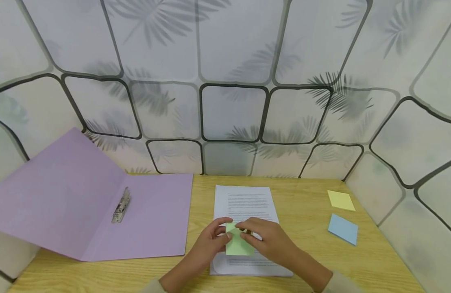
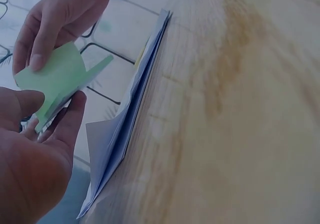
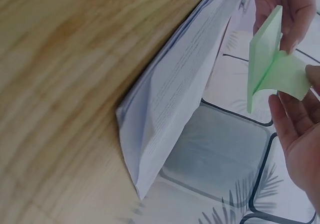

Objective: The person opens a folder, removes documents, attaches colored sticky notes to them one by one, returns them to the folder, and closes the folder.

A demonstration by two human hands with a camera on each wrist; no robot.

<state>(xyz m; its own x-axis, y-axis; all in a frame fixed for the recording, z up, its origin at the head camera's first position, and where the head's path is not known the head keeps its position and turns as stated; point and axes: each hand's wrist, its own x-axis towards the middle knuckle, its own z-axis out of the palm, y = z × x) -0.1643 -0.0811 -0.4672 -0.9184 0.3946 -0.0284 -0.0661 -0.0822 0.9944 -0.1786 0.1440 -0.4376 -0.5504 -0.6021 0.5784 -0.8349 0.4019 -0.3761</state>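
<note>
Over a stack of printed sheets (image 1: pixel 247 201), both hands are at a pale green sticky note pad (image 1: pixel 240 247). My left hand (image 1: pixel 208 244) grips the pad by its left side, with the thumb on the front. The top note (image 3: pixel 291 76) curls away from the pad, still joined along one edge, as the right wrist view shows. Its free end is pinched between the thumb and fingers of my right hand (image 1: pixel 271 239). In the left wrist view the green pad (image 2: pixel 62 101) is held above the paper stack, whose corner lifts.
An open purple folder (image 1: pixel 155 219) with a metal clip (image 1: pixel 121 206) lies at the left, its cover raised toward the wall. At the right of the wooden table (image 1: pixel 306 211) are a yellow sticky note pad (image 1: pixel 341 200) and a blue one (image 1: pixel 343 229). A patterned wall stands behind.
</note>
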